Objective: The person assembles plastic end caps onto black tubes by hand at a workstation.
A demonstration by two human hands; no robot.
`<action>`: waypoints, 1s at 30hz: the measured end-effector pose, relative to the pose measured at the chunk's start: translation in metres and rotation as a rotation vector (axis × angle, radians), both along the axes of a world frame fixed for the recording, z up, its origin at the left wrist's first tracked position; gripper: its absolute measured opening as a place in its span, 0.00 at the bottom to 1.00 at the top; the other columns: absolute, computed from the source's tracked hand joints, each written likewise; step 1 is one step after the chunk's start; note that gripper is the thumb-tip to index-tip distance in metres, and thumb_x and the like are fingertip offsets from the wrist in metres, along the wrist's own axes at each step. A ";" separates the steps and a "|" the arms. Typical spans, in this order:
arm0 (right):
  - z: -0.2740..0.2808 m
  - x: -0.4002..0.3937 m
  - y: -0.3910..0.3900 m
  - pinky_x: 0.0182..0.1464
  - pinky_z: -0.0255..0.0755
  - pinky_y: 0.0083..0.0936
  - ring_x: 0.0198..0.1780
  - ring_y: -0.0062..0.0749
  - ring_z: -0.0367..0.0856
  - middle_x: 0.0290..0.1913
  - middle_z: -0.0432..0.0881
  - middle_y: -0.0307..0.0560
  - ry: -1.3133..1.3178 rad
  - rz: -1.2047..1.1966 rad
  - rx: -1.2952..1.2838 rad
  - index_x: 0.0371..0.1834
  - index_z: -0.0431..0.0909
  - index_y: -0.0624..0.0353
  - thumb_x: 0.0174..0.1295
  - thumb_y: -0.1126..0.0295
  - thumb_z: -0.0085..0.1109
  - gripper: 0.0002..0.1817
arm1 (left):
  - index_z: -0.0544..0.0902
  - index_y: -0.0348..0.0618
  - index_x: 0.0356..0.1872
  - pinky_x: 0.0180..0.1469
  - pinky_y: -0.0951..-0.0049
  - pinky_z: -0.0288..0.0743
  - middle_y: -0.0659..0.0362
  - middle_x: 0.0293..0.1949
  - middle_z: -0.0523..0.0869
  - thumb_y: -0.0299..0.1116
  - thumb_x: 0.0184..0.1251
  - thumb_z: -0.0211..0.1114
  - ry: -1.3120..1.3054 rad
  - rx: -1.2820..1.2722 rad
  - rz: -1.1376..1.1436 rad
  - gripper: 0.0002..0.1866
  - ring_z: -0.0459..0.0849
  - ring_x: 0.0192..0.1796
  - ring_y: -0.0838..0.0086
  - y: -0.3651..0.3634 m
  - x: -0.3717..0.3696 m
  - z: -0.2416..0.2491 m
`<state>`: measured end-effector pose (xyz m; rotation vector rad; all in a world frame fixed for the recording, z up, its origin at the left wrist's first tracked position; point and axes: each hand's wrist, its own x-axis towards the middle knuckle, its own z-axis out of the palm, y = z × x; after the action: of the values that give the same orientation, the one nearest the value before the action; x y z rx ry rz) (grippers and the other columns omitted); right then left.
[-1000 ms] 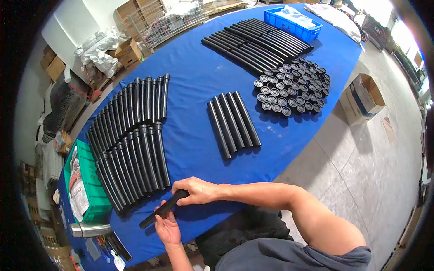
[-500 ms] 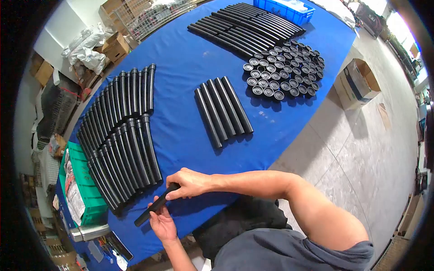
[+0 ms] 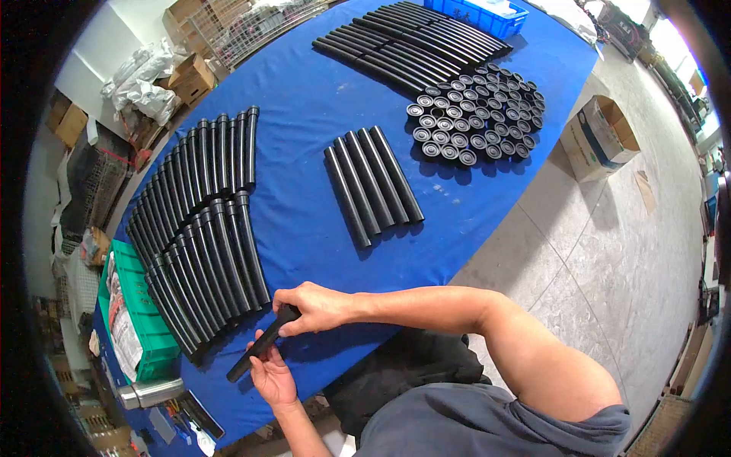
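A black tube [image 3: 245, 365] lies slanted across both hands near the front edge of the table. My left hand [image 3: 274, 378] supports its lower part from beneath, with the fingers and thumb around it. At the upper end, my right hand [image 3: 314, 308] is closed over the tube; whether a cap sits there is hidden by the fingers. Left of the hands rest two rows of capped black tubes [image 3: 221, 263]. Ahead, several plain black tubes [image 3: 373, 183] lie side by side. Beyond them is a cluster of round black caps [image 3: 477, 122].
More plain tubes [image 3: 411, 42] lie at the far end of the blue-covered table [image 3: 297, 99], beside a blue crate [image 3: 487, 17]. A green crate [image 3: 145, 312] and small tools [image 3: 183, 417] are at the left. On the floor to the right stands a cardboard box [image 3: 598, 141].
My right hand's fingers have shifted slightly around the tube's upper end. The tube and my left hand stay nearly in place, and the view has moved a little.
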<state>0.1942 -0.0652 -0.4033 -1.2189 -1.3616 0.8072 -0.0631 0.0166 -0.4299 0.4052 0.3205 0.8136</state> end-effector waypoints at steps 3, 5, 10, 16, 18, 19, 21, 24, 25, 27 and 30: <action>0.032 0.009 -0.012 0.29 0.73 0.38 0.24 0.41 0.84 0.24 0.83 0.50 0.131 0.100 -0.272 0.47 0.79 0.65 0.64 0.58 0.68 0.21 | 0.72 0.30 0.66 0.73 0.55 0.76 0.36 0.73 0.69 0.28 0.80 0.58 -0.005 -0.003 0.000 0.19 0.71 0.75 0.52 0.000 -0.001 -0.001; 0.016 0.007 -0.007 0.29 0.73 0.39 0.25 0.42 0.84 0.24 0.83 0.50 0.045 0.086 -0.118 0.47 0.79 0.65 0.63 0.58 0.69 0.21 | 0.72 0.31 0.66 0.73 0.55 0.77 0.36 0.73 0.69 0.29 0.80 0.57 0.002 -0.017 0.001 0.19 0.71 0.75 0.52 0.000 0.000 -0.001; 0.022 0.006 -0.008 0.33 0.77 0.40 0.28 0.48 0.86 0.24 0.83 0.53 0.108 0.041 -0.117 0.46 0.79 0.66 0.61 0.56 0.68 0.22 | 0.72 0.30 0.66 0.73 0.55 0.77 0.35 0.73 0.69 0.28 0.80 0.57 0.000 -0.023 -0.010 0.19 0.71 0.74 0.51 0.001 -0.001 -0.001; 0.001 0.000 0.003 0.27 0.74 0.35 0.24 0.38 0.83 0.24 0.83 0.50 -0.055 -0.050 0.189 0.48 0.78 0.67 0.64 0.56 0.69 0.23 | 0.72 0.29 0.66 0.73 0.54 0.76 0.35 0.73 0.68 0.28 0.81 0.57 0.017 -0.014 0.020 0.19 0.71 0.74 0.51 -0.001 0.003 0.002; 0.000 0.000 0.002 0.27 0.74 0.35 0.24 0.37 0.84 0.24 0.83 0.49 -0.014 -0.037 0.112 0.48 0.79 0.67 0.64 0.56 0.68 0.23 | 0.72 0.29 0.66 0.73 0.55 0.76 0.35 0.73 0.68 0.28 0.81 0.57 -0.005 -0.025 0.021 0.19 0.71 0.74 0.51 -0.001 0.002 0.001; 0.021 0.006 -0.007 0.27 0.74 0.35 0.23 0.37 0.84 0.23 0.83 0.49 0.056 0.035 -0.085 0.48 0.79 0.67 0.64 0.56 0.68 0.23 | 0.72 0.29 0.66 0.73 0.55 0.77 0.35 0.73 0.68 0.28 0.80 0.57 -0.015 -0.030 0.022 0.19 0.71 0.74 0.51 -0.001 0.002 0.001; 0.029 0.009 -0.011 0.27 0.74 0.34 0.23 0.36 0.84 0.23 0.83 0.49 0.113 0.112 -0.258 0.48 0.79 0.67 0.64 0.56 0.69 0.24 | 0.72 0.29 0.66 0.73 0.55 0.77 0.35 0.73 0.68 0.28 0.80 0.57 0.010 -0.028 0.029 0.19 0.71 0.74 0.51 -0.002 0.002 0.001; 0.009 0.006 -0.002 0.27 0.75 0.33 0.22 0.35 0.84 0.24 0.83 0.50 0.024 0.055 -0.052 0.48 0.79 0.68 0.64 0.55 0.69 0.24 | 0.72 0.29 0.66 0.72 0.56 0.78 0.35 0.72 0.69 0.28 0.80 0.57 0.012 -0.026 0.018 0.19 0.71 0.74 0.51 -0.002 0.003 0.003; 0.006 0.002 0.002 0.27 0.75 0.33 0.22 0.35 0.84 0.24 0.83 0.50 -0.038 -0.013 0.103 0.48 0.79 0.68 0.64 0.55 0.69 0.24 | 0.72 0.29 0.66 0.72 0.56 0.78 0.35 0.72 0.69 0.28 0.80 0.57 0.007 -0.025 0.011 0.19 0.71 0.74 0.51 -0.003 0.004 0.004; -0.001 0.001 0.002 0.27 0.75 0.34 0.23 0.37 0.84 0.24 0.83 0.50 -0.016 -0.017 0.069 0.48 0.79 0.67 0.63 0.55 0.69 0.24 | 0.72 0.29 0.66 0.72 0.56 0.78 0.35 0.72 0.70 0.28 0.80 0.58 0.020 0.004 0.014 0.19 0.72 0.74 0.51 -0.001 0.002 0.001; 0.028 0.009 -0.011 0.28 0.74 0.36 0.23 0.40 0.84 0.25 0.83 0.51 0.128 0.114 -0.269 0.48 0.79 0.67 0.63 0.55 0.69 0.24 | 0.72 0.30 0.66 0.72 0.56 0.78 0.35 0.72 0.70 0.28 0.80 0.58 0.042 0.018 0.017 0.19 0.72 0.74 0.51 -0.002 0.002 0.001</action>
<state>0.2035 -0.0758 -0.3754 -1.2787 -1.2543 1.1591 -0.0613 0.0150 -0.4293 0.4372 0.3564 0.8261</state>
